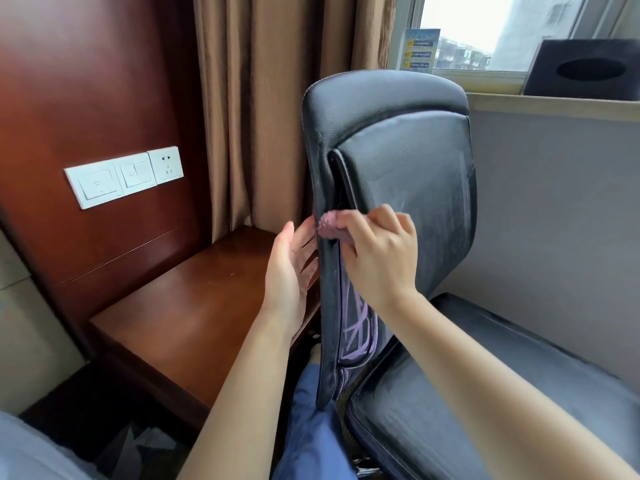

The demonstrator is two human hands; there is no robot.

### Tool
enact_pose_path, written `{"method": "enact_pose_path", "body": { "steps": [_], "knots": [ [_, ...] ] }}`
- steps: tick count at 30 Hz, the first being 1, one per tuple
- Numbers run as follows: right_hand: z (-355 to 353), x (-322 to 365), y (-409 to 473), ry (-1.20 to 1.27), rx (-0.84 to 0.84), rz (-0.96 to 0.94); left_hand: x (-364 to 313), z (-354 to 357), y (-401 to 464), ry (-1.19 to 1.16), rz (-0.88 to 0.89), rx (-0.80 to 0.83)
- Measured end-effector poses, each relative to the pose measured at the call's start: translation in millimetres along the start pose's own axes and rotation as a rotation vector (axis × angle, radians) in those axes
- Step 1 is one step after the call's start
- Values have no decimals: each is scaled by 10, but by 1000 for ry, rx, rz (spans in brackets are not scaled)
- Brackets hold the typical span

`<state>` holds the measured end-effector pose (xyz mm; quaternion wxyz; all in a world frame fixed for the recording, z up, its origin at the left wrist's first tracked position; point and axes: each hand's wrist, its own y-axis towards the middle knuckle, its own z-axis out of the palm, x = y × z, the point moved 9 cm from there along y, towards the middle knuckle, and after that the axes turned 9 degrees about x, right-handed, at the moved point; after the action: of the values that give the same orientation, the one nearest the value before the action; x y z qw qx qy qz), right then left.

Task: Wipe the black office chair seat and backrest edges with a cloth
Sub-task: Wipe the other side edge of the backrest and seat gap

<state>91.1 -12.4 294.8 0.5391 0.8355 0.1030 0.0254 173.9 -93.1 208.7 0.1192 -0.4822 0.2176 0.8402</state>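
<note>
backrest (398,174) close beside curtain (256,109); wooden desk (194,306) left of it; seat (485,393) top open

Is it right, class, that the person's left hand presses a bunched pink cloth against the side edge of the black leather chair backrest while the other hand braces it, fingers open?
No, the hands are swapped. The head view shows the right hand pressing the bunched pink cloth against the black leather chair backrest edge; the left hand braces it, fingers open.

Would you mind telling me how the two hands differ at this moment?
The right hand pinches the pink cloth against the backrest edge; the left hand holds nothing. The right hand's fingers are curled; the left hand's are straight, palm facing the edge. Both are bare, at about the same height.
</note>
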Motion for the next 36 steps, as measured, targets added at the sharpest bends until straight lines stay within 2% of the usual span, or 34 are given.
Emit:
{"method": "enact_pose_path", "body": {
  "steps": [3,8,13,17,21,26,32,36],
  "knots": [
    [10,-23,89,22,14,32,6,-13,-2,-15,-16,1],
    [169,48,-228,-12,90,-22,-6,9,18,-9,-33,54],
    [-15,-26,122,15,6,10,-2,4,-8,-26,-16,17],
    [104,-44,115,11,68,73,-23,-2,-2,-24,-9,13],
    [191,18,-152,-13,133,16,-22,25,17,8,-9,44],
    [26,-38,106,20,42,43,-6,15,2,-1,-3,31],
    [223,5,-155,-8,114,71,-5,7,13,15,-7,53],
    [54,-19,-31,20,46,53,11,19,19,4,4,55]
  ]
}}
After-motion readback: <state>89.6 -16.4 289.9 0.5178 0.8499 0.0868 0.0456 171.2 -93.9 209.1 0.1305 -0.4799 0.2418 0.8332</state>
